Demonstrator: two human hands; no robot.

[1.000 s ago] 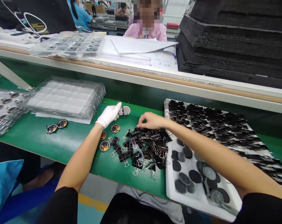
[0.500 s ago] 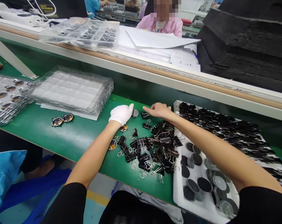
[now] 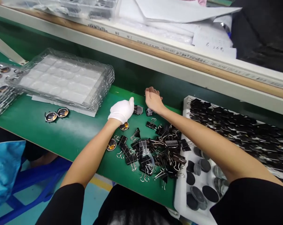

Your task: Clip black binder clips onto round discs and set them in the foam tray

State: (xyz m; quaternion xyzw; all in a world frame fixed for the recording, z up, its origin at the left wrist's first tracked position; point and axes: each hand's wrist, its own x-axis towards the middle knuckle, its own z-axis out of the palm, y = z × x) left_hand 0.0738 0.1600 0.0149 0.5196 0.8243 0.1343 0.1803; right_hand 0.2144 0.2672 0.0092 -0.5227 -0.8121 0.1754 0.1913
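My left hand (image 3: 121, 110), in a white glove, is closed near the back of the green bench, thumb pointing up. A round grey piece with a dark edge (image 3: 138, 109) shows right beside its fingers; what is inside the grip is hidden. My bare right hand (image 3: 154, 99) has its fingers curled, just above a black binder clip (image 3: 149, 112). I cannot see whether it holds anything. Two round metal-rimmed pieces with amber centres, one upper (image 3: 124, 126) and one lower (image 3: 111, 144), lie by my left forearm. A heap of black binder clips (image 3: 160, 147) spreads between my arms.
A white foam tray (image 3: 184, 187) with round discs and rows of dark clips stands at right. Stacked clear plastic trays (image 3: 66, 79) sit back left, near two joined round pieces (image 3: 57, 114). A raised shelf edge (image 3: 141, 47) crosses behind the bench.
My right hand has moved away towards the back, and its fingers have curled in from a stretched thumb and forefinger. My left hand stays nearly in place. The view has tilted down.
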